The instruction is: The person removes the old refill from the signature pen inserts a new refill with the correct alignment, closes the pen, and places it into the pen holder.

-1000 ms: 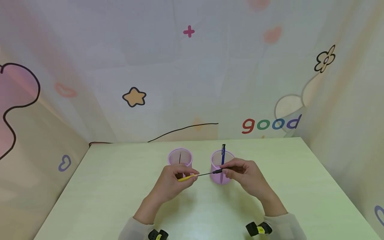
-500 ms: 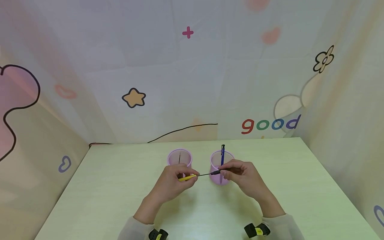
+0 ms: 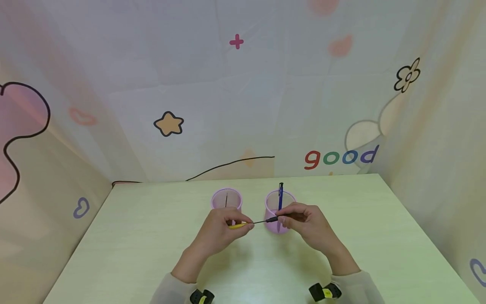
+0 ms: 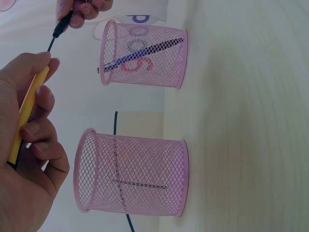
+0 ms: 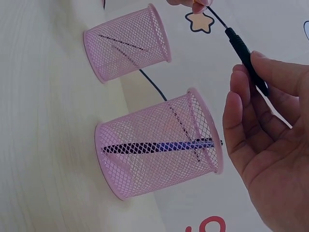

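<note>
In front of the two pink mesh cups, my left hand [image 3: 224,230] grips a yellow pen barrel [image 4: 29,108] between thumb and fingers. My right hand [image 3: 311,223] pinches a black, tapered pen part [image 5: 245,60] by its far end. A thin dark rod [image 5: 217,17], like a refill, runs from the black part to the barrel's end at my left fingertips. How far it goes inside is hidden. The left cup [image 4: 133,154] holds a thin dark stick [image 4: 140,184]. A blue click pen [image 3: 280,196] stands leaning in the right cup [image 5: 145,176].
Both cups stand upright side by side on a pale table [image 3: 144,245], just beyond my hands. A printed curtain [image 3: 212,97] hangs behind the table and along both sides.
My hands have drawn slightly closer together, the right one moving a little left. Less of the thin rod shows between the yellow barrel and the black part. The cups stay put.
</note>
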A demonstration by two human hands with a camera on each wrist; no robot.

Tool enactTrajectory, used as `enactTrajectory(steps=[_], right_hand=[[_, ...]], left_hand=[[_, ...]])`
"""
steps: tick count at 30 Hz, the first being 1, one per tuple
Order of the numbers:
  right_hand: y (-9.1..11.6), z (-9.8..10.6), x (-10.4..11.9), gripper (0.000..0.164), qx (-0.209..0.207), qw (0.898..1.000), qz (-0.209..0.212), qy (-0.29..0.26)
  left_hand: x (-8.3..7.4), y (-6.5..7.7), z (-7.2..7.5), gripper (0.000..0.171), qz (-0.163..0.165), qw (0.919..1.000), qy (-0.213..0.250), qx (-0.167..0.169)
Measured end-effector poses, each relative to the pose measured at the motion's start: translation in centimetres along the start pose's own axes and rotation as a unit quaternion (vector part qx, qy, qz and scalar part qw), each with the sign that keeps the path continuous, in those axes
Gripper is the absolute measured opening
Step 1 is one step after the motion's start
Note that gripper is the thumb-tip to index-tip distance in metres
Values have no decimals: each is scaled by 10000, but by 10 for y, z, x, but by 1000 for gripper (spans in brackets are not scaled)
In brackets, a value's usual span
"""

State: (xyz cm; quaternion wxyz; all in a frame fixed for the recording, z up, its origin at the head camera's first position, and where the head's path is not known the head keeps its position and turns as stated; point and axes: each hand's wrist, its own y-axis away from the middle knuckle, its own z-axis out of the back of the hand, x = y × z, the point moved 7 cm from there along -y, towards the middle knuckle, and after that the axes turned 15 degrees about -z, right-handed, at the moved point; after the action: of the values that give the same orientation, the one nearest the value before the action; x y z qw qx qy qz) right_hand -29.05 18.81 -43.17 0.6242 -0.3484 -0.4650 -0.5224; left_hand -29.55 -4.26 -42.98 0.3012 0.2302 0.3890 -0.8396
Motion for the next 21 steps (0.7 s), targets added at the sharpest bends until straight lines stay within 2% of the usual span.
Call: enactTrajectory(steps=[21], right_hand=[[5,6,-3,14,-65,10000,4,-43]], left_hand=[[0,2,4,7,108,9999,35,87]])
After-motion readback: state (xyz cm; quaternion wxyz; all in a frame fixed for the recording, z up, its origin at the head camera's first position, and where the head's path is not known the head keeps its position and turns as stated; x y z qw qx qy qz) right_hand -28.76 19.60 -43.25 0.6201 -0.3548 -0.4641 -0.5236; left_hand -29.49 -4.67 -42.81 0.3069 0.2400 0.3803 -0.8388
